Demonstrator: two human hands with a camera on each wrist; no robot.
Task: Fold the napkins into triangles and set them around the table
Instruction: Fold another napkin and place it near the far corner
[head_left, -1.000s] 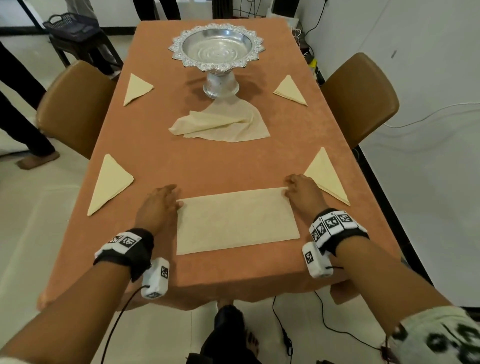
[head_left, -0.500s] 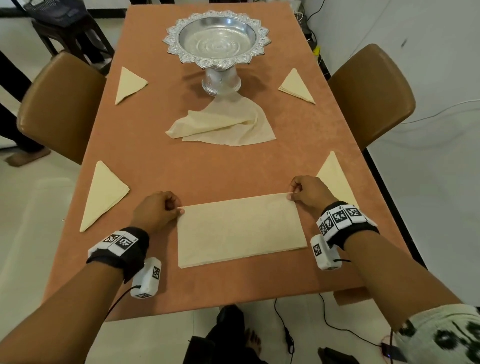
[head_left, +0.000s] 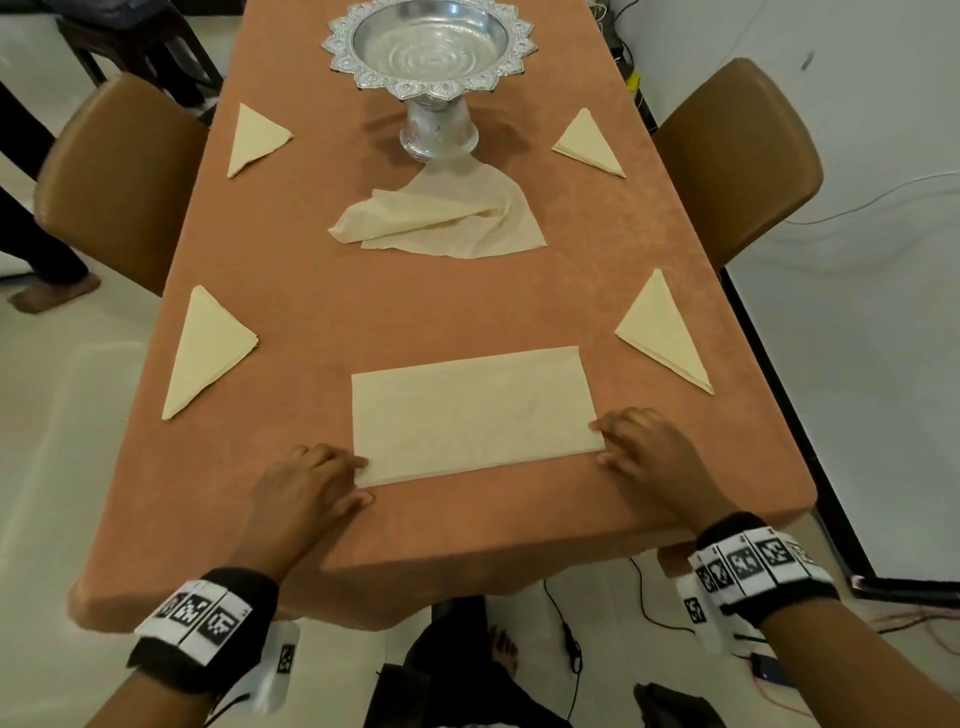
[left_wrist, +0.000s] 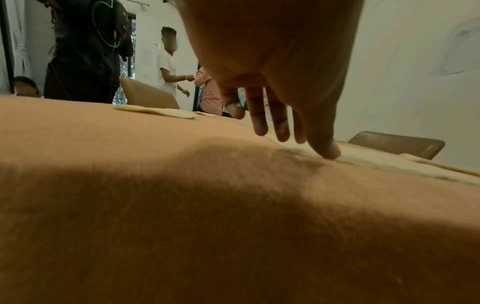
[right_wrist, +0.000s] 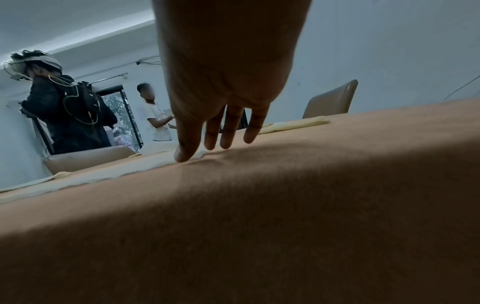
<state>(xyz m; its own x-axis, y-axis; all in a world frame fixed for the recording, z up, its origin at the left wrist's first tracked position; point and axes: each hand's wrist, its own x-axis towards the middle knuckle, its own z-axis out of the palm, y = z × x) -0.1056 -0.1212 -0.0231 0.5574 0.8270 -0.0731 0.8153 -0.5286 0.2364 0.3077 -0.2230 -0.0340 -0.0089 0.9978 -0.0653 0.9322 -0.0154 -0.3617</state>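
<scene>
A cream napkin (head_left: 472, 413), folded into a rectangle, lies flat near the table's front edge. My left hand (head_left: 311, 480) rests at its near left corner with fingers nearly straight; the thumb (left_wrist: 326, 151) presses the napkin edge (left_wrist: 363, 159). At the near right corner my right hand (head_left: 641, 447) touches the cloth with straight fingers (right_wrist: 185, 152). Several folded triangle napkins lie around the table: front left (head_left: 208, 351), front right (head_left: 662, 332), back left (head_left: 254, 137), back right (head_left: 589, 143). A loose unfolded napkin (head_left: 447, 215) lies crumpled in the middle.
A silver pedestal bowl (head_left: 431, 52) stands at the far centre of the orange-clothed table (head_left: 467, 306). Brown chairs stand at the left (head_left: 119, 176) and right (head_left: 737, 156). Cables lie on the floor below the front edge. People stand in the background of the wrist views.
Both hands slid from the napkin's far corners down to its near corners. The head view moved closer and looks more steeply down.
</scene>
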